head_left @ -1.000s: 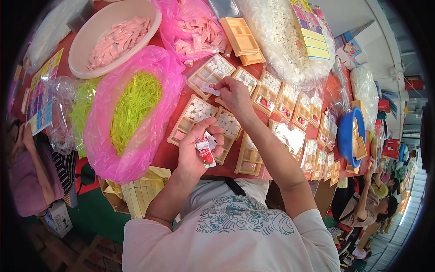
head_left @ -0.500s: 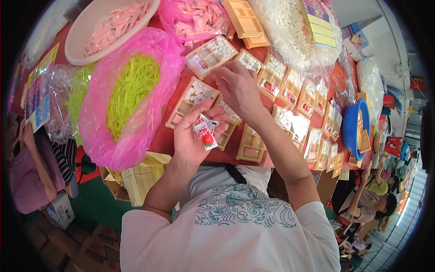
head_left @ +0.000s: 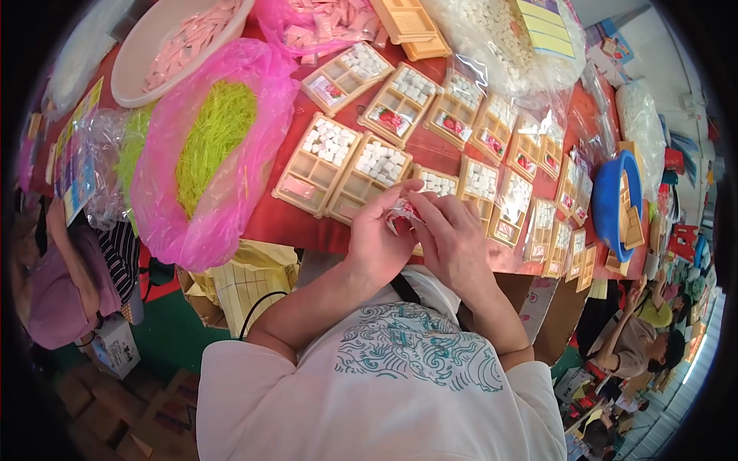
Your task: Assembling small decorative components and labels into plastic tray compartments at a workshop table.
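My left hand (head_left: 379, 244) is closed around a few small white packets (head_left: 403, 214) with red printed pictures, held near the table's front edge. My right hand (head_left: 455, 240) meets it there, its fingers bent in against the same packets; they hide how many it grips. Just beyond my hands lie two beige compartment trays: a left tray (head_left: 309, 181) and one beside it (head_left: 357, 197), both with white cubes at the far end. Farther back, another tray (head_left: 398, 102) holds white cubes and a red-pictured packet in a near compartment.
More filled trays (head_left: 492, 127) run along the table to the right, toward a blue basin (head_left: 610, 207). A pink bag (head_left: 269, 154) of green shreds stands left, near a white basin (head_left: 127, 84) of pink sachets. A clear bag (head_left: 492, 46) of white cubes lies behind.
My right hand has come back from the far trays to my left hand. The left hand has moved right and closed around the packets, which lay on its open palm before.
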`<state>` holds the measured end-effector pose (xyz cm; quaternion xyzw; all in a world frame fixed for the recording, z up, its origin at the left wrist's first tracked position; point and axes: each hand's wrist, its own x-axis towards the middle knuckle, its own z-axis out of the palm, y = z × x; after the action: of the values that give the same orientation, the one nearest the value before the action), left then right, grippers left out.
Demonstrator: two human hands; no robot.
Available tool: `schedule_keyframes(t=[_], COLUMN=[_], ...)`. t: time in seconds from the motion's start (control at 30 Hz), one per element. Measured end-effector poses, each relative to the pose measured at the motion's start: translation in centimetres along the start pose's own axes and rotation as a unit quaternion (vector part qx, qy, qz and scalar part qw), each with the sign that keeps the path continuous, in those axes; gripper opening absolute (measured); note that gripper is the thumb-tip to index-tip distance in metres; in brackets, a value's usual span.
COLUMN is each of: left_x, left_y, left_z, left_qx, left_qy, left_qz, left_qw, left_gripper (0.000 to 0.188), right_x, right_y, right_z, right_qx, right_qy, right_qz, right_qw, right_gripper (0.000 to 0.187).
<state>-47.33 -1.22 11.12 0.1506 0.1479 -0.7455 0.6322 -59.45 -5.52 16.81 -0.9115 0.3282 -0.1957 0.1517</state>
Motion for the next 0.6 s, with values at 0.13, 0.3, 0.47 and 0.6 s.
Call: schedule_keyframes(t=[0.13, 0.3, 0.47, 0.6], left_x=[-0.9, -1.7, -2.5, -3.5], left_y=[0.1, -1.2, -0.4, 0.7], left_z=[-1.4, -0.5, -2.1, -3.1], left_qx=[0.032, 0.141, 0.192, 0.224], left_qy=[-0.11, 0.048, -0.018, -0.055], left_qz=[-0.038, 0.002, 0.031, 0.057], left_qw=[0.993, 0.989, 0.981, 0.971], left_gripper=[0.029, 0.021, 0.02, 0.024], right_x=[-0.7, -1.2, -1.2, -0.5], right_y=[0.7, 0.5, 0.0, 0.3], right_z=[-0.4, -0.1, -0.3, 0.7], right_qx=[-0.076, -0.052, 0.178, 0.261], right_qy=[-0.038, -0.062, -0.102, -0.14], right_qz=[-0.021, -0.02, 0.066, 0.151], right_qw=[0.996, 0.997, 0.976, 0.943], right_gripper=[0.053, 0.056, 0.04, 0.037])
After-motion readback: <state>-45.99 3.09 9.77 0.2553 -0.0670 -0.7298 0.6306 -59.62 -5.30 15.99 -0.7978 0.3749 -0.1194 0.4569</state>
